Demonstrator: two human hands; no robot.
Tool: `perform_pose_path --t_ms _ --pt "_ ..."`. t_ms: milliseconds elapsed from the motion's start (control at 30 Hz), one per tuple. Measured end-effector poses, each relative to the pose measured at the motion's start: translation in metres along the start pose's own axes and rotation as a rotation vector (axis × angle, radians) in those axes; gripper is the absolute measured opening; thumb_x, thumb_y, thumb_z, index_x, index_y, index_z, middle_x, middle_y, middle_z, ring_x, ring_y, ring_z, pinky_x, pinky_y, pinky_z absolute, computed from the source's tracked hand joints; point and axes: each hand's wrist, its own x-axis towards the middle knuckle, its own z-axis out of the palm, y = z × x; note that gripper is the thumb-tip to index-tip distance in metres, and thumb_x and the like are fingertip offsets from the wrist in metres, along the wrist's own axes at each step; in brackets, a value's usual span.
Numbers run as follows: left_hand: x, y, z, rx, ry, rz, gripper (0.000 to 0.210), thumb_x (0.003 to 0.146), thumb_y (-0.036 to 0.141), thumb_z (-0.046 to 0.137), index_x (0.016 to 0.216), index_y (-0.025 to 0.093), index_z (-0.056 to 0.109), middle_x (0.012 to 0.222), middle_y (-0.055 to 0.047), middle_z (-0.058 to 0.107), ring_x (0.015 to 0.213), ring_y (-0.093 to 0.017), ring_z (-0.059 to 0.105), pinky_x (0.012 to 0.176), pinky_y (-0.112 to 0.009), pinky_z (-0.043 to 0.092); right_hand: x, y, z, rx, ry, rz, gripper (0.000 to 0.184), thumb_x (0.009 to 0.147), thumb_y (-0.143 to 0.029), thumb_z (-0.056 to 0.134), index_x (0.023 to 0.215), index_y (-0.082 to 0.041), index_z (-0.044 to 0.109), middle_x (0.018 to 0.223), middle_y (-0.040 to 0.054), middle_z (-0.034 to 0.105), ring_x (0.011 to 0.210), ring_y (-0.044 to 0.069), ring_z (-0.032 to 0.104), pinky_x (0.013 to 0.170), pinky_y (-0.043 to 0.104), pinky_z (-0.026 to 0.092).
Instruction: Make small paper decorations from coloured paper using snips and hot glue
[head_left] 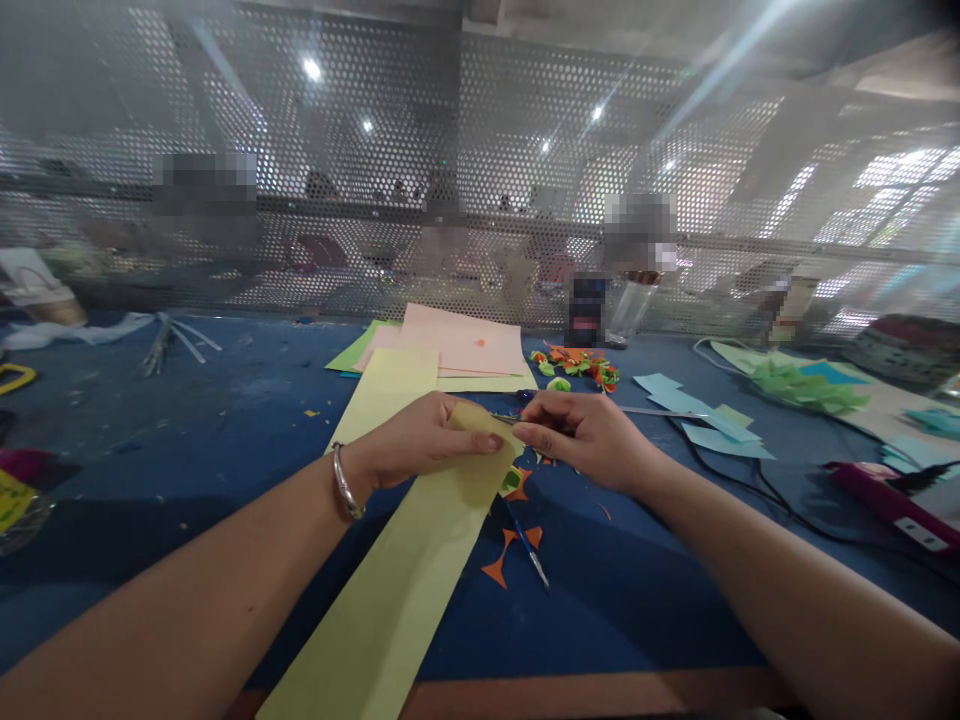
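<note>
My left hand (pixel 450 440) is closed on the end of a long pale yellow paper strip (pixel 405 570), thumb on top and fingers behind. The strip runs down past the table's front edge. Close by on the right, my right hand (pixel 585 432) is closed around what look like small scissors (pixel 504 418); thin metal blades show at the paper's edge, while the handles are hidden in the fingers. Below the hands lie a blue pen-like tool with a metal tip (pixel 532 550) and orange paper scraps (pixel 504 565). Behind the left hand, another yellow sheet (pixel 394 375) lies flat.
Pink paper sheets (pixel 465 340) are stacked at the back, with green and orange paper pieces (pixel 592 365) alongside. Blue paper slips (pixel 720 440), a black cable (pixel 750 495) and a magenta power strip (pixel 892 505) occupy the right. A perforated metal screen (pixel 375 180) closes off the back.
</note>
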Motion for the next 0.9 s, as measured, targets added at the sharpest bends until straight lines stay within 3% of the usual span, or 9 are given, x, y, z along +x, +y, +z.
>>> perform_pose_path --t_ms 133,300,900 --pt "0.0003 0.001 -0.0031 -0.093 0.006 -0.054 0.035 0.078 0.043 0.079 0.098 0.014 0.077 0.091 -0.012 0.077 0.07 -0.018 0.07 0.063 -0.027 0.053 0.0008 0.0026 -0.0013 0.047 0.013 0.015 0.033 0.091 -0.049 0.062 0.082 -0.018 0.063 0.066 -0.0018 0.052 0.057 0.01 0.043 0.052 0.026 0.032" --pt "0.0008 -0.0006 -0.0038 -0.108 0.002 -0.019 0.035 0.08 0.041 0.077 0.102 0.014 0.078 0.095 -0.014 0.077 0.072 -0.02 0.071 0.063 -0.028 0.054 0.0013 0.0057 -0.0014 0.044 0.032 0.022 0.033 0.09 -0.05 0.063 0.083 -0.018 0.063 0.067 -0.0018 0.053 0.056 0.01 0.042 0.051 0.026 0.033" --pt "0.0029 -0.0035 -0.001 -0.129 -0.014 -0.041 0.036 0.078 0.041 0.079 0.099 0.011 0.077 0.097 -0.013 0.077 0.075 -0.018 0.069 0.069 -0.027 0.053 0.0008 0.0034 -0.0011 0.017 0.013 0.016 0.033 0.091 -0.05 0.062 0.081 -0.019 0.062 0.066 -0.0025 0.05 0.057 0.01 0.04 0.051 0.025 0.033"
